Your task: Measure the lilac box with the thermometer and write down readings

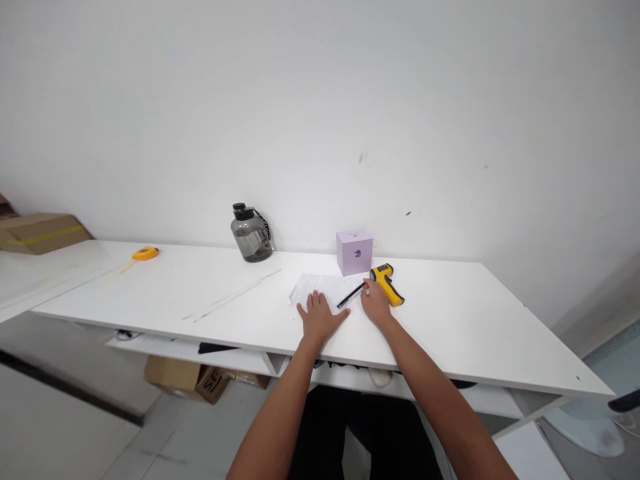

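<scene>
A tape measure [145, 253] and a bottle [251, 233] are seen toward the table's [450, 320] left and back edge. The paper [320, 288] is pinned flat by the left hand [318, 316], fingers spread. A pen [351, 295] is pinched in the right hand [375, 303], beside a thermometer [387, 283]; whether anything is written cannot be told.

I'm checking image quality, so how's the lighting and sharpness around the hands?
Head view: soft, even light, faint shadows, no glare on the white table; left hand, right hand, pen and paper fairly sharp; wide-angle stretching towards the edges.
</scene>
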`<state>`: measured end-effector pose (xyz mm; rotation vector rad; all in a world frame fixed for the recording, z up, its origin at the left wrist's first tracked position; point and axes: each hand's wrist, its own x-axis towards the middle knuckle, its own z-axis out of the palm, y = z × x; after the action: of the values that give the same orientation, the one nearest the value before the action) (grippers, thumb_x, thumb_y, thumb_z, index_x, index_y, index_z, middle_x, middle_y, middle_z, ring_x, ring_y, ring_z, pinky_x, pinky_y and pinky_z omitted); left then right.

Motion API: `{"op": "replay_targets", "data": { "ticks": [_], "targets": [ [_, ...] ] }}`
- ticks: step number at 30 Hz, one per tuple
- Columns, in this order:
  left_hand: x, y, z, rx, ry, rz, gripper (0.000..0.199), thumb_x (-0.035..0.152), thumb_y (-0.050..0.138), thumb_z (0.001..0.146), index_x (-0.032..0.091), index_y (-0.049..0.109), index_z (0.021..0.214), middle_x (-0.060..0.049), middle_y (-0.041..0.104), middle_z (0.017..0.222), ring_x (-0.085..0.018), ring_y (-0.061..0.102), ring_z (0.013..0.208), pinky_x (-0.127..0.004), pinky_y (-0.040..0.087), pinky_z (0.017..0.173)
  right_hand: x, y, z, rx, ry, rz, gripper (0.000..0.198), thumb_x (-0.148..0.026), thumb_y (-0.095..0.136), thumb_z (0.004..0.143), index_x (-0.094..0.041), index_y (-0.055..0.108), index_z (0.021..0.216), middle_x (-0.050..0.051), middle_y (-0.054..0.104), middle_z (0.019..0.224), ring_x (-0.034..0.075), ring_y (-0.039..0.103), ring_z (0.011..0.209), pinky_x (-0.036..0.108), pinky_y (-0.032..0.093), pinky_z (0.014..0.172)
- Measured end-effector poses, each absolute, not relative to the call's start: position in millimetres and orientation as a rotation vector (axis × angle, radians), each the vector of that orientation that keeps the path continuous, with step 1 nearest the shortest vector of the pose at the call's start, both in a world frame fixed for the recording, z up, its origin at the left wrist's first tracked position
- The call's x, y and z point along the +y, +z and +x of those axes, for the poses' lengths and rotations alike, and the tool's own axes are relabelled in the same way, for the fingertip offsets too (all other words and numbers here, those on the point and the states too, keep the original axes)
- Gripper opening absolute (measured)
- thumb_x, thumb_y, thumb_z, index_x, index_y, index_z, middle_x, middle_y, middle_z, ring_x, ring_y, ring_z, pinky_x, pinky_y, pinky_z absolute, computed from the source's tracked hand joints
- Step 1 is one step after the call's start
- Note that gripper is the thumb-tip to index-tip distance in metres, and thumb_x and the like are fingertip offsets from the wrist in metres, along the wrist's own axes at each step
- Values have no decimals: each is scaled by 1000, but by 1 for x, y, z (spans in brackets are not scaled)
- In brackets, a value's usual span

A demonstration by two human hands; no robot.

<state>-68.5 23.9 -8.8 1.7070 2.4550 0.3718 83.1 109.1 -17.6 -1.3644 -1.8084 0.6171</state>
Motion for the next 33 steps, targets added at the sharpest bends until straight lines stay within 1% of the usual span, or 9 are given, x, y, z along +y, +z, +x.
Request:
{"op": "replay_targets", "data": {
  "ticks": [7,12,15,18,22,25,27,29,33],
  "targets": [
    [22,-6,-68,2446,410,1697,99,74,42,80,7,31,152,-19,19,163,-35,12,152,-63,5,119,110,-17,82,-1638,615,-1395,53,-18,37,88,-10,51,138,16,55,134,26,51,126,37,41,106],
    [22,-8,-69,2473,511,1695,82,68,45,84,14,43,146,-17,29,161,-33,20,151,-62,9,119,109,-15,81,-1654,600,-1303,46,-25,37,89,-14,57,130,15,56,132,24,59,107,38,47,95],
    [20,-7,-70,2482,586,1701,63,59,44,89,21,54,138,-15,37,157,-32,28,148,-62,14,118,108,-11,83,-1686,444,-1289,41,-26,37,91,-16,62,122,14,57,128,24,58,106,38,46,91],
    [18,-5,-71,2481,654,1691,46,44,40,94,25,61,131,-11,45,153,-29,35,144,-60,18,118,109,-6,91,-1701,201,-1408,35,-21,40,91,-18,65,116,14,59,126,28,52,115,46,36,99],
    [15,-1,-72,2459,759,1683,44,24,34,93,26,67,122,-6,57,143,-25,45,137,-55,21,118,113,-2,104,-1670,68,-1686,34,-20,49,88,-19,64,120,17,53,138,34,41,129,57,22,106],
    [12,2,-72,2445,845,1672,43,19,34,90,26,68,117,-5,64,133,-24,51,129,-56,22,117,115,-1,109,-1725,198,-1822,39,-27,52,91,-19,60,127,19,56,133,34,50,121,51,31,100],
    [9,4,-73,2479,892,1658,43,16,35,87,27,69,111,-3,64,133,-25,47,132,-60,18,118,116,-1,110,-1782,247,-1845,41,-31,49,93,-19,57,132,19,59,128,31,57,111,44,38,91],
    [2,5,-74,2549,964,1628,43,12,38,82,30,69,105,0,60,138,-26,38,140,-62,14,118,115,0,110,-1835,219,-1856,45,-32,48,94,-18,52,137,19,59,128,30,59,108,40,41,83],
    [-16,10,-79,2709,1148,1608,49,8,43,73,32,71,106,2,51,147,-26,28,146,-52,22,119,110,1,109,-1918,131,-1851,50,-28,49,92,-16,48,141,20,56,134,30,59,110,40,41,81]
  ]
}}
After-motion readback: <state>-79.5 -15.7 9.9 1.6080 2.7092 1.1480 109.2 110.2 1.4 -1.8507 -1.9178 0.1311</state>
